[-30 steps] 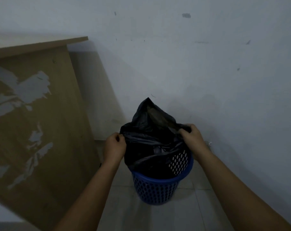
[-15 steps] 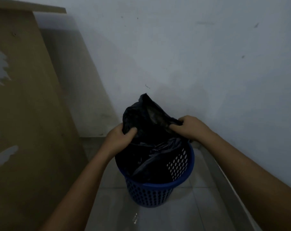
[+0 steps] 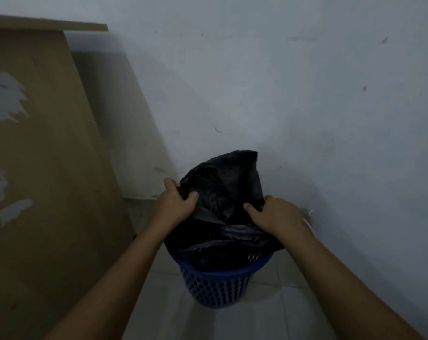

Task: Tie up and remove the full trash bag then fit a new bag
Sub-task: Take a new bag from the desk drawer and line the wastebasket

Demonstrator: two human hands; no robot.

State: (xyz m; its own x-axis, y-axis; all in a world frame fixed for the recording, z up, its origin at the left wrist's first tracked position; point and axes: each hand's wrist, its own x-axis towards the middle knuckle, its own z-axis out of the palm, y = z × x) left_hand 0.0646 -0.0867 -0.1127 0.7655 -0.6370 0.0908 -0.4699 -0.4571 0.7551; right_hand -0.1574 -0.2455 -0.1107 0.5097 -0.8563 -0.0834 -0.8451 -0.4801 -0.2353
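Observation:
A black trash bag [image 3: 222,177] stands up out of a blue perforated bin [image 3: 215,285] on the floor by the wall. My left hand [image 3: 176,204] grips the bag's left edge, thumb curled over the plastic. My right hand [image 3: 274,214] grips the bag's right edge, thumb pressed into it. The bag's far flap rises above both hands. Its lower part lies crumpled inside the bin, and what it holds is hidden.
A brown wooden board [image 3: 41,168] with peeled grey patches leans at the left, close to the bin. A pale wall [image 3: 306,106] runs behind and to the right. Light floor tiles [image 3: 159,303] surround the bin.
Both hands have drawn the bag's edges inward and nearer each other. The bag's raised flap has shifted to the right. The view has moved slightly.

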